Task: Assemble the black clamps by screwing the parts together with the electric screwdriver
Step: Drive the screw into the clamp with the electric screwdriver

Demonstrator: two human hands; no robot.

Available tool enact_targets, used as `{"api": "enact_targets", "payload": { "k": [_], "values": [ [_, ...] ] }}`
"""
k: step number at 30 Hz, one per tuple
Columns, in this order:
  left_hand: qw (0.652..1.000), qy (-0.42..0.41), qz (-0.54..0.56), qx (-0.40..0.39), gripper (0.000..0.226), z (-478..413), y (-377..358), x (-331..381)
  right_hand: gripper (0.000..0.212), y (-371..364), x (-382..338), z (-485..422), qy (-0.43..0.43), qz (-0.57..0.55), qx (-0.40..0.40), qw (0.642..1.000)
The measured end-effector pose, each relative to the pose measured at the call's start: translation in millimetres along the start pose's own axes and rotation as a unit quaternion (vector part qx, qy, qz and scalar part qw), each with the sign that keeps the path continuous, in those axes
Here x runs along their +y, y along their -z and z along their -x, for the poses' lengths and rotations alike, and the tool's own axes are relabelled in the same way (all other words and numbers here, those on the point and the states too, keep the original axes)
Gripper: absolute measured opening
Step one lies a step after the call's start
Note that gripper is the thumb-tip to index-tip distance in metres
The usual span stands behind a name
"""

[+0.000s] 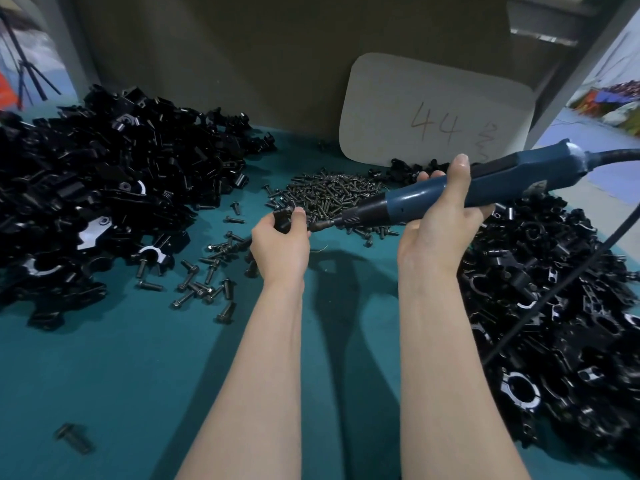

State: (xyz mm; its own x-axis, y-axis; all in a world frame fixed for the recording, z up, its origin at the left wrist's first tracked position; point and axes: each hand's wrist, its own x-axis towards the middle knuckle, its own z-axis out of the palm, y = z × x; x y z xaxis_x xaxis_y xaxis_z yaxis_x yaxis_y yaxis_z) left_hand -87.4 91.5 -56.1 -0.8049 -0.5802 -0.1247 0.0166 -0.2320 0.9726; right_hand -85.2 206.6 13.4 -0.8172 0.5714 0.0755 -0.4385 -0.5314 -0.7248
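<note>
The black clamp (284, 219) is being pinched in the curled fingers of the left hand (280, 244), just above the table (138, 375) near the middle of the scene, at the near edge of the loose pile of screws (329, 195). The electric screwdriver (415, 202) is being gripped around its blue body by the right hand (440, 220), the thumb being laid upward along the housing. The tool's long axis is being kept on a slant, running from far right, where the cable (554, 289) is leaving it, down to near left, so that the bit (323, 224) is being aimed straight at the clamp from its right side. Bit and clamp are being held just beside each other; whether they are touching, and whether a screw is seated between them, cannot be told. The coming move is judged to turn on this line: the clamp's screw hole is probably being presented rightward to meet the bit, and only a short advance along the tool's own axis is likely being called for. Heaps of black parts are lying to the left (104, 185) and right (554, 306).
</note>
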Motion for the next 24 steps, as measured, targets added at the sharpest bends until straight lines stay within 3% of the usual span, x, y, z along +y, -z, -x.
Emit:
{"api": "enact_targets", "payload": {
  "k": [3,8,15,16,19,24],
  "values": [
    [1.0,-0.001,-0.002,0.007,0.047,2.0,-0.3,-0.7,0.048,-0.7,3.1,2.3,0.016,-0.006,-0.011,1.0],
    [1.0,-0.016,0.001,0.022,0.018,-0.4,0.3,-1.6,0.057,-4.1,4.4,4.8,0.03,-0.021,-0.02,0.999],
    [1.0,-0.013,0.007,0.024,0.026,2.3,1.0,-0.1,0.049,-4.0,3.7,4.9,0.024,-0.022,-0.02,0.999],
    [1.0,-0.011,0.005,0.024,0.031,1.6,0.9,-1.3,0.051,-4.5,3.7,5.7,0.024,-0.021,-0.022,0.999],
    [0.999,-0.025,0.002,0.029,0.018,-0.9,1.3,-2.9,0.063,-5.0,4.6,7.8,0.024,-0.011,-0.023,0.999],
    [0.999,-0.02,0.011,0.023,0.024,-1.7,-0.4,-3.5,0.062,-5.3,3.5,7.4,0.024,-0.012,-0.008,1.0]
  ]
}}
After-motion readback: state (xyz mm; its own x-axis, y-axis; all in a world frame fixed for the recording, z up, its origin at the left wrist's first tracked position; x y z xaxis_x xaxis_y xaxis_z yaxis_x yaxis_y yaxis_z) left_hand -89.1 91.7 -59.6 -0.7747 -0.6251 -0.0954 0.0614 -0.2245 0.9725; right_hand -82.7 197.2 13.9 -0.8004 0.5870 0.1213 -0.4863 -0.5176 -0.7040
